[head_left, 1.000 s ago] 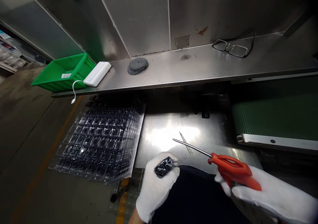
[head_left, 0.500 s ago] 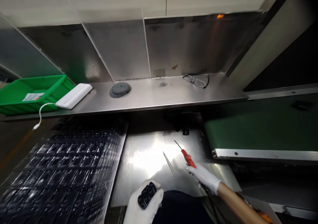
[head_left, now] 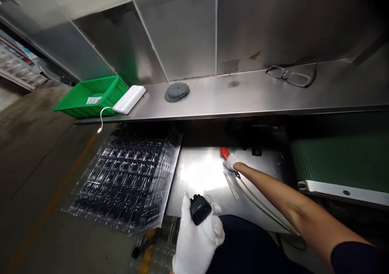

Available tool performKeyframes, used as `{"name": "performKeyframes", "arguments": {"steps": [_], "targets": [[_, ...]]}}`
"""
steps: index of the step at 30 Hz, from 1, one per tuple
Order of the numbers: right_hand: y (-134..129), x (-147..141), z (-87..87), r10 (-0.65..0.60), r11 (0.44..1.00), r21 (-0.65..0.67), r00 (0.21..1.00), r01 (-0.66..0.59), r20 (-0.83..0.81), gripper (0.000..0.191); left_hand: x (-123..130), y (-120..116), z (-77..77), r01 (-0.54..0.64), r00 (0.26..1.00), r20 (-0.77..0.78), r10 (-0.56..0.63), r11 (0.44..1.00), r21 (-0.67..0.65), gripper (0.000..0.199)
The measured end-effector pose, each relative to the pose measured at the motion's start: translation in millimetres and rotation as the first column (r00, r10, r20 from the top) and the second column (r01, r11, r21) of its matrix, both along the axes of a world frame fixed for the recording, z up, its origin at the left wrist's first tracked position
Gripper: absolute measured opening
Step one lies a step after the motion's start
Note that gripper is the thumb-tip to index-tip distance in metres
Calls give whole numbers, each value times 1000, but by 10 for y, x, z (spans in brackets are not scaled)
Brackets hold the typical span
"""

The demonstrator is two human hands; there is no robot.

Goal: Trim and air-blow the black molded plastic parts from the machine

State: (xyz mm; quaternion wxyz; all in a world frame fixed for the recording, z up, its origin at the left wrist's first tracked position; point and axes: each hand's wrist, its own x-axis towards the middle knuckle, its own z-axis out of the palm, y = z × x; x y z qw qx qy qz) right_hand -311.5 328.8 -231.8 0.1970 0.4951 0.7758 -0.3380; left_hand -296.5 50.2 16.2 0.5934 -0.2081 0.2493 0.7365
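A black plastic part (head_left: 200,210) rests in my left hand (head_left: 199,235), white-gloved, with the fingers curled round it near the table's front edge. Farther forward, my right hand (head_left: 231,161), also gloved, grips a red tool (head_left: 224,153) with a cable trailing back under the forearm. The tool's tip cannot be made out. Pale tweezers (head_left: 231,185) lie on the metal table (head_left: 194,176) just below my right hand. Left of the table is a stack of clear plastic trays (head_left: 127,176) with dark pockets.
Along the metal shelf (head_left: 243,99) are a green bin (head_left: 88,95), a white power bank (head_left: 129,99) with a cable, grey round pads (head_left: 177,91) and glasses (head_left: 288,76). A small black piece (head_left: 257,151) lies at the table's back. A green conveyor (head_left: 343,164) stands right.
The view has shifted right. My right hand has moved forward and left past the tweezers with the red tool. The black part in my left hand is turned differently.
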Motion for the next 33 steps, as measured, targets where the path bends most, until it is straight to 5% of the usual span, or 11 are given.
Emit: {"name": "performKeyframes", "arguments": {"steps": [5, 9, 14, 19, 25, 33], "targets": [[172, -103, -163, 145, 987, 77, 989, -144, -2, 40, 7, 24, 73, -120, 983, 137, 119, 993, 0, 64], [134, 83, -219, 241, 959, 178, 965, -220, -106, 58, -5, 131, 97, -182, 967, 179, 179, 983, -2, 73], [-196, 581, -83, 381, 905, 280, 904, -321, -193, 43, -66, 246, 60, -161, 971, 153, 184, 975, -150, 58], [-656, 926, 15, 509, 855, 197, 851, -481, -130, 26, -110, 342, 108, -124, 980, 116, 163, 949, -289, 52], [-930, 943, -18, 454, 882, 125, 891, -454, 31, 55, -114, 344, 127, -169, 962, 162, 221, 944, -284, 46], [-1046, 908, -29, 383, 921, 50, 920, -387, 79, 32, -96, 296, 163, -295, 918, 259, 299, 954, -55, 61]]}}
